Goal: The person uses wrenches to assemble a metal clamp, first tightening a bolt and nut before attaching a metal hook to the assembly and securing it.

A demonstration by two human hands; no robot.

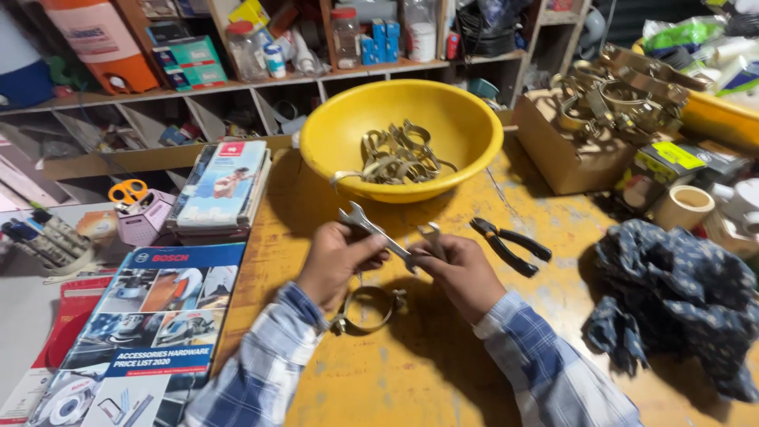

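Head view showed the left hand (336, 259) closed around the shank of an open-ended spanner (370, 228); the right hand (462, 269) was closed on a second, smaller spanner (431, 236), pinched near its head; the two tools met between the hands. The first spanner's long axis ran from upper left, jaw end pointing toward the yellow bowl (474, 119), down to lower right. A metal pipe clamp (365, 310) lay on the yellow-painted table (411, 372) just below and between the wrists, nearer the left hand, its bolt end toward the right. Black-handled pliers (510, 245) lay just right of the right hand; a dark cloth (672, 308) further right; a catalogue (158, 316) bounded the left; open surface remained toward the near edge.
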